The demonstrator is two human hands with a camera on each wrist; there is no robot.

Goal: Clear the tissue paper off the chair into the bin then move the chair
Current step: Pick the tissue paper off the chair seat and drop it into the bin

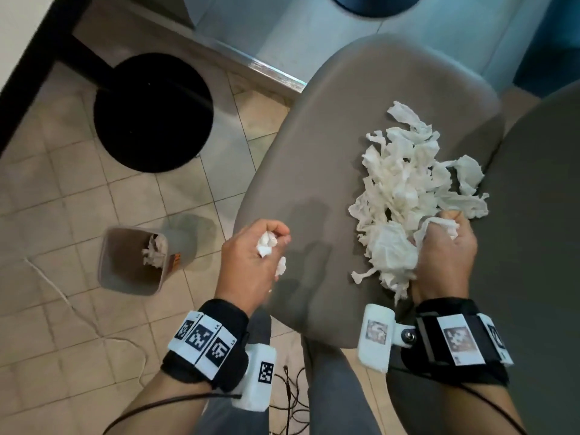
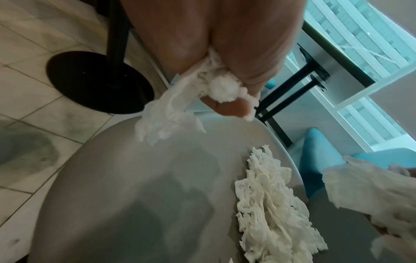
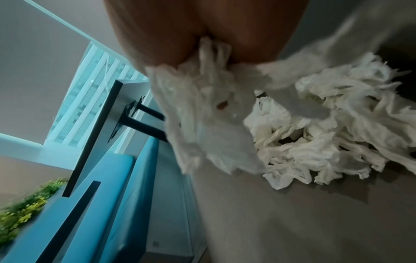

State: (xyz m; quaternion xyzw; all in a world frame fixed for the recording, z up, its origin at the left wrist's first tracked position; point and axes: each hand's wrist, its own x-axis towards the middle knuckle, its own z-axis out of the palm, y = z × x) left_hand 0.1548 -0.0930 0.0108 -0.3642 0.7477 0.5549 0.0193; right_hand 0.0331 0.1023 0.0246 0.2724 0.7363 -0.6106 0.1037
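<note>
Tissue paper [image 1: 408, 196] mostly remains on your chair [image 1: 314, 152]; some's in the bin [image 1: 131, 262]. Both left hand [image 1: 251, 255] and right hand [image 1: 445, 246] clutch wads.

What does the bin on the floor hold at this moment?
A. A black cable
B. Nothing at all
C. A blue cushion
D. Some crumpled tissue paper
D: in the head view the bin, standing on the tiled floor left of the chair, has crumpled tissue paper against its inner wall.
</note>
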